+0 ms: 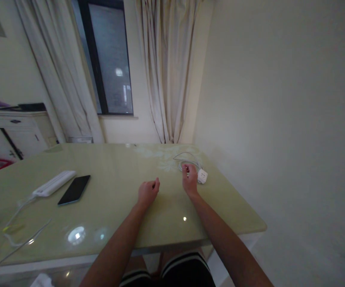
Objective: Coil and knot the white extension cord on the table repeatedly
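My left hand [148, 193] is closed in a loose fist over the middle of the pale green tabletop [115, 167], and nothing shows in its fingers. My right hand [190, 181], its fingers curled together, is in front of a loosely coiled grey cable [187, 153]. Whether those fingers grip the cable or only overlap it, I cannot tell. Just right of that hand lies a white socket block [202, 176] with dark socket holes.
Left on the table are a white power strip [54, 183] and a dark-screened phone [74, 190]. A loose cable [19, 247] crosses the near left edge. The wall [280, 119] stands to the right; curtains [172, 71] hang behind the table.
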Available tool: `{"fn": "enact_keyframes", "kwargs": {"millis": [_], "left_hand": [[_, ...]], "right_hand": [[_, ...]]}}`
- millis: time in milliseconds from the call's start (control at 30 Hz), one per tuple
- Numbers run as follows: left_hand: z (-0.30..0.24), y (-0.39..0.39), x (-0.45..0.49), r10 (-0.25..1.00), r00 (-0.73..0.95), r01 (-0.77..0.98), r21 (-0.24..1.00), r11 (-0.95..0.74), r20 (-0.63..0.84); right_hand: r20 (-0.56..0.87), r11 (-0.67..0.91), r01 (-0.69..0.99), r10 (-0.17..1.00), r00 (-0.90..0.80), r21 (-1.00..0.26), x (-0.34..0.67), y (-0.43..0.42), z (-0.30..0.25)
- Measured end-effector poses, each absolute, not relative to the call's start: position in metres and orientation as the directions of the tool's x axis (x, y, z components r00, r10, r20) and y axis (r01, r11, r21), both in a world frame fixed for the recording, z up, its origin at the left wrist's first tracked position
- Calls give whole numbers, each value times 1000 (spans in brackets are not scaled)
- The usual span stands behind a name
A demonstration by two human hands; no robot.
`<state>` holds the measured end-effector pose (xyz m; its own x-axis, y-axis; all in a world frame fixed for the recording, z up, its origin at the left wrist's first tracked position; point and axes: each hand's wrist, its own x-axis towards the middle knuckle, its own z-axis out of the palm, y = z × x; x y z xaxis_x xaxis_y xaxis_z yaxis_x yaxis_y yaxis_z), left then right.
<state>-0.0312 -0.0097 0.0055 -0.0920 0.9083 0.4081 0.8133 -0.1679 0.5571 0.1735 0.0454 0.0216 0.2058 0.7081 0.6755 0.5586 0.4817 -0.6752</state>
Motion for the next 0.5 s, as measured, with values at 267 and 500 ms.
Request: {"fn": "enact_keyframes", "kwargs": {"millis": [267, 500], "left_hand": [[3, -8, -33, 907, -91, 760, 617, -203, 410], [4, -11, -31, 915, -70, 750, 626, -214, 396]], "right_hand": [[123, -335, 659, 828, 546, -673, 271, 128, 43], [5, -387, 675, 865, 502, -628, 289, 148, 20]]}}
